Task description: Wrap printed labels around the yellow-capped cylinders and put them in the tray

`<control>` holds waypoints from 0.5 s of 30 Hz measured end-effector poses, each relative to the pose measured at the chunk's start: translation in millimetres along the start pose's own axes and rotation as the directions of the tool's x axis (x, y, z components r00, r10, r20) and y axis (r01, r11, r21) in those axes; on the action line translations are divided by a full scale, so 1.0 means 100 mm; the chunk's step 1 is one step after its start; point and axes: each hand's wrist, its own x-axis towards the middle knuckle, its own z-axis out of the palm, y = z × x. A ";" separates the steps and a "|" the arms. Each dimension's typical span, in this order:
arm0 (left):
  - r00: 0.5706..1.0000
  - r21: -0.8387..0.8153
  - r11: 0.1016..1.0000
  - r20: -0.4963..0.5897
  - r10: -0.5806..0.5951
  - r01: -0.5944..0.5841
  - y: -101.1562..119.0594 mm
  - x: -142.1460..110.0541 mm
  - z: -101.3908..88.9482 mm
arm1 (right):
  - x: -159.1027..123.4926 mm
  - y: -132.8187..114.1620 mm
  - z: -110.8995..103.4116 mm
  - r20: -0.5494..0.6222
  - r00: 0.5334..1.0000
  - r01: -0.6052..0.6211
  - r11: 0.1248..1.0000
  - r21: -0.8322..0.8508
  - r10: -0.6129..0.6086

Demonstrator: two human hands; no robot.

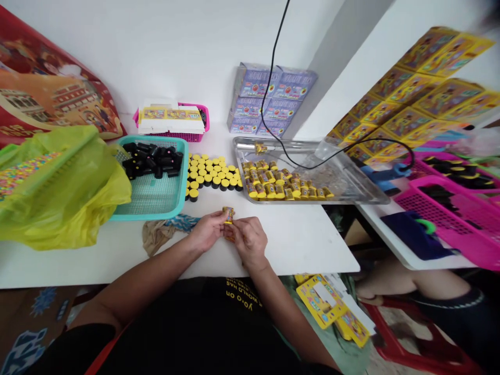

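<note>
My left hand [208, 230] pinches a small cylinder with a yellow printed wrapper [228, 214], held just above the white table near its front edge. My right hand [250, 240] is closed close beside it, its fingertips at a yellow printed piece below the cylinder; the fingers partly hide what they grip. Beyond my hands stand rows of small black containers with yellow lids [213, 174]. To their right a metal tray [353, 192] carries several wrapped yellow cylinders [269, 182] lying in rows.
A teal basket [156, 200] with black containers [154, 159] stands left, beside a yellow-green plastic bag [78, 192]. Purple boxes [269, 99] and yellow boxes [402, 94] are stacked behind. A black cable [273, 62] hangs over the tray. Pink baskets [437, 208] and another person's leg [422, 284] are at right.
</note>
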 end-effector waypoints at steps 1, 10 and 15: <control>1.000 0.008 1.000 -0.001 0.002 -0.002 0.00 0.00 0.01 | 0.00 0.00 0.00 0.004 1.000 0.005 1.000 -0.004 -0.005; 0.997 -0.004 1.000 0.072 0.014 -0.013 -0.04 -0.04 0.05 | -0.01 -0.03 -0.01 0.008 0.999 -0.033 0.999 -0.017 0.033; 0.999 0.012 1.000 0.037 -0.008 0.008 -0.06 -0.04 0.04 | -0.05 0.01 0.02 -0.025 0.999 0.024 1.000 -0.014 -0.025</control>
